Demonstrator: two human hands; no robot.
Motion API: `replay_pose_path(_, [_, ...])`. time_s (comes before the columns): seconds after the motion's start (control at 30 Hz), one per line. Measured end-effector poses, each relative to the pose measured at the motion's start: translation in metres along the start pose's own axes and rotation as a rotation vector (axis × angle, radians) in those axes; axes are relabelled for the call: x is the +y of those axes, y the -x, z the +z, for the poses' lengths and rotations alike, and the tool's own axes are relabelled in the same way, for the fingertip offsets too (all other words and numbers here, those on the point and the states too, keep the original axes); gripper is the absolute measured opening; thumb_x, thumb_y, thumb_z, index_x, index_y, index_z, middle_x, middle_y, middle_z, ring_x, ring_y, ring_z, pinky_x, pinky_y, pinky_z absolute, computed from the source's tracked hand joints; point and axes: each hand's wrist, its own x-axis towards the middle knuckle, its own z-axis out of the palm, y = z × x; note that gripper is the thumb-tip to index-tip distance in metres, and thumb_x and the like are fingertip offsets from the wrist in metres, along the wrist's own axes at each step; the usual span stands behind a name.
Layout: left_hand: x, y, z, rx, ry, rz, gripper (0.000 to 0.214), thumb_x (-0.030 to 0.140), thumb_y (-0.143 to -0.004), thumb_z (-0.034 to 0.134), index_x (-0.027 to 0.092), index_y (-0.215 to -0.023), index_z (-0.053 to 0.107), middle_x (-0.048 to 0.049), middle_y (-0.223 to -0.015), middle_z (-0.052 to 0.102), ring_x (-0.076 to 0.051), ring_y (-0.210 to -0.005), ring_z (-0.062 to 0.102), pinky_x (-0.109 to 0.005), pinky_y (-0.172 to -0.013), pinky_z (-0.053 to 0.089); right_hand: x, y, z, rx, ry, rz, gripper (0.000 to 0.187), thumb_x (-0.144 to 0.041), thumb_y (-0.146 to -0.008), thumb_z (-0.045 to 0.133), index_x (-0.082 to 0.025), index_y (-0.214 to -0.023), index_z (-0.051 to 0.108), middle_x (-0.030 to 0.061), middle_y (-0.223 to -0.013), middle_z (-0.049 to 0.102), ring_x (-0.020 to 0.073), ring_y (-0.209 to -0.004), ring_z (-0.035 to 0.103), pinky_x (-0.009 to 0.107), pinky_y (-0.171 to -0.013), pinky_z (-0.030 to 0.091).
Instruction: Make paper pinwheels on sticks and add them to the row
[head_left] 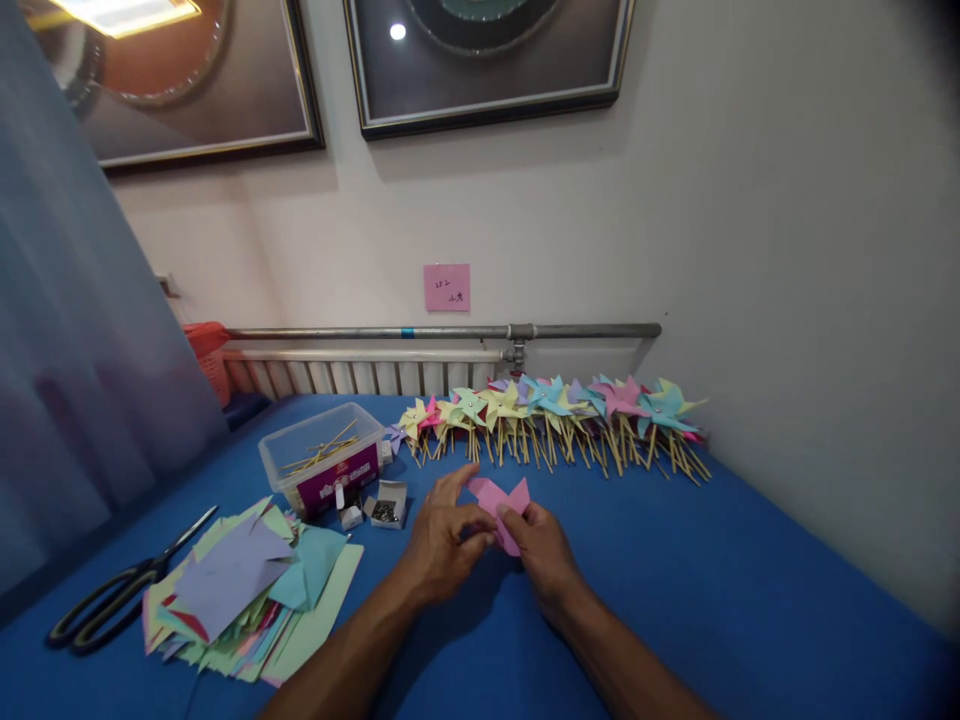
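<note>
Between my hands, above the blue table, is a pink paper pinwheel [489, 493] with its blades folded partly in. My right hand [551, 560] pinches it from the right, thumb on the near face. From the left, my left hand [442, 535] brings thumb and index finger together at the pinwheel's edge, while its upper fingers stretch out behind. Whether a small pin sits between those left fingertips is hidden. Just left of that hand stands a small open white box [390, 490] of dark metal pins [385, 512].
A clear plastic tub [322, 425] holds thin wooden sticks. Finished pinwheels [547, 395] on sticks lie in a row along the back. Left are a stack of coloured paper [232, 575] and black-handled scissors [135, 585]. A wall and radiator [360, 375] bound the blue table [720, 600].
</note>
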Motion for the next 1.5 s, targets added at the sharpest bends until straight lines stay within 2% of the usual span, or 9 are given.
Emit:
replay_pose_path(0.07, [-0.001,0.0,0.001,0.01,0.009,-0.017,0.016,0.011,-0.078,0.069,0.023,-0.082,0.078,-0.0065,-0.154,0.046,-0.031,-0.139,0.042,-0.056,-0.119,0.024,0.001,0.001,0.001,-0.033,-0.004,0.012,0.032,-0.046,-0.073,0.07,-0.016,-0.084,0.073,0.004,-0.071,0.072,0.0201,-0.062,0.064,0.029,-0.058,0.048])
replay_pose_path(0.27, [-0.005,0.0,0.011,0.136,0.002,-0.072,0.012,0.01,-0.078,0.065,0.021,-0.076,0.07,-0.0083,-0.146,0.053,-0.028,-0.134,0.046,-0.051,-0.112,0.036,-0.001,0.003,0.002,-0.087,0.05,-0.057,0.035,-0.047,-0.075,0.068,-0.016,-0.09,0.073,0.0061,-0.081,0.075,0.0221,-0.071,0.064,0.03,-0.063,0.05])
replay_pose_path(0.5, [0.002,0.001,0.012,0.21,-0.035,-0.111,0.013,0.011,-0.079,0.062,0.019,-0.07,0.066,-0.0086,-0.136,0.061,-0.026,-0.126,0.052,-0.049,-0.108,0.04,-0.003,0.005,0.003,-0.143,0.048,-0.062,0.042,-0.054,-0.077,0.068,-0.016,-0.095,0.071,0.0072,-0.086,0.075,0.0221,-0.075,0.064,0.03,-0.066,0.05])
replay_pose_path(0.77, [0.01,0.001,0.009,0.248,-0.121,-0.155,0.014,0.009,-0.076,0.063,0.019,-0.066,0.065,-0.0089,-0.131,0.064,-0.026,-0.126,0.053,-0.049,-0.106,0.041,-0.001,0.007,0.002,-0.232,0.048,-0.074,0.041,-0.057,-0.079,0.066,-0.017,-0.089,0.067,0.0026,-0.076,0.069,0.0186,-0.069,0.059,0.029,-0.065,0.047])
replay_pose_path(1.07, [0.013,0.001,0.008,0.259,-0.194,-0.212,0.016,0.009,-0.075,0.065,0.019,-0.062,0.062,-0.0084,-0.13,0.065,-0.027,-0.126,0.053,-0.049,-0.106,0.04,-0.004,0.01,0.003,-0.232,0.07,-0.072,0.04,-0.057,-0.08,0.066,-0.017,-0.086,0.065,0.0018,-0.074,0.066,0.0178,-0.068,0.056,0.029,-0.065,0.045])
replay_pose_path(1.33, [0.01,0.003,0.012,0.269,-0.174,-0.196,0.015,0.011,-0.074,0.066,0.019,-0.063,0.062,-0.0086,-0.13,0.065,-0.027,-0.125,0.053,-0.047,-0.106,0.039,-0.004,0.007,0.003,-0.202,0.018,-0.039,0.038,-0.05,-0.074,0.074,-0.016,-0.089,0.071,0.0037,-0.078,0.072,0.0197,-0.071,0.061,0.03,-0.068,0.048])
replay_pose_path(1.5, [0.003,-0.001,0.009,0.382,-0.023,-0.252,0.003,0.017,-0.076,0.064,0.02,-0.075,0.066,-0.0096,-0.128,0.064,-0.026,-0.121,0.056,-0.044,-0.103,0.041,-0.005,0.005,0.002,-0.137,-0.115,0.021,0.045,-0.052,-0.07,0.079,-0.016,-0.096,0.073,0.0062,-0.085,0.076,0.0225,-0.075,0.066,0.032,-0.069,0.051])
